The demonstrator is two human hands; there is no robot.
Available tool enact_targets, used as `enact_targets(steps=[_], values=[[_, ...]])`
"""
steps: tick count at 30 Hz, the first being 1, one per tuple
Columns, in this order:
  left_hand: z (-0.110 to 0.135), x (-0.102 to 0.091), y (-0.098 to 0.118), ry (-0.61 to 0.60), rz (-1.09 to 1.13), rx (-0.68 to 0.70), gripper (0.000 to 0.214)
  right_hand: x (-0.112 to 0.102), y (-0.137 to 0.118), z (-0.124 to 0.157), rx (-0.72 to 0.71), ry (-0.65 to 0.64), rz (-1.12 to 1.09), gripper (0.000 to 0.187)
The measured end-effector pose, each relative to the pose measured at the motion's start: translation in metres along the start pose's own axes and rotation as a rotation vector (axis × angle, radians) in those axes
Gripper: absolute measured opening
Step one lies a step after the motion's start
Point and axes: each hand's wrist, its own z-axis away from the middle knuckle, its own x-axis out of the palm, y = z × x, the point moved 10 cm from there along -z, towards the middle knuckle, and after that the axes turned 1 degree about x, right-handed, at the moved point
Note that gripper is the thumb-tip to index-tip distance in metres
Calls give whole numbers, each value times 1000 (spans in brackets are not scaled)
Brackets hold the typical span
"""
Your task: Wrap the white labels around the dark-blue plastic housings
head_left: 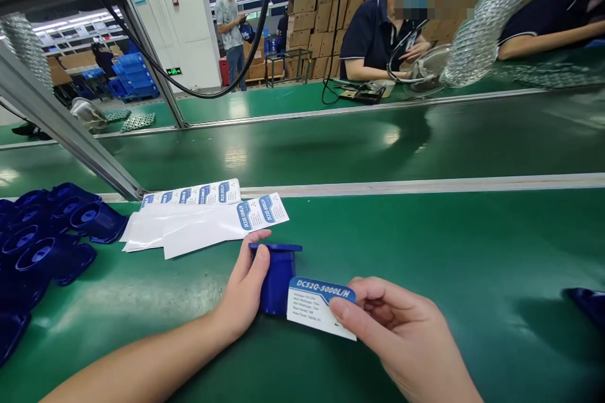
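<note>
My left hand (246, 286) is wrapped round a dark blue plastic housing (278, 283), with its flanged rim at the top. Between the thumb and fingers of my right hand (397, 321) is a blue and white label (309, 305) printed "DC52Q-5000L/H". The label's left edge overlaps the right side of the housing; whether it touches the surface I cannot tell. Beyond my left hand lie sheets of the same labels (203, 227), partly peeled to bare white backing.
Several blue housings (42, 252) are gathered at the left, and part of a blue piece (588, 303) shows at the right edge. A metal strip (378, 186) borders the green bench. Across the conveyor (302, 148) sits a co-worker (366, 44) near a foil duct (491, 19).
</note>
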Motion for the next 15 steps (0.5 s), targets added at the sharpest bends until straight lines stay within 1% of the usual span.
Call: enact_targets(steps=[2,5,10,15], values=[[3,0,-2,30,-14,-57,64,1,2,3,46,22,-19,41],[6,6,7,36,-51,-43,63,1,5,3,66,24,-28,41],[8,12,9,26,-54,-55,61,1,15,-2,31,-51,16,33],[8,15,9,4,-35,-64,57,-1,15,-2,-14,-46,50,27]])
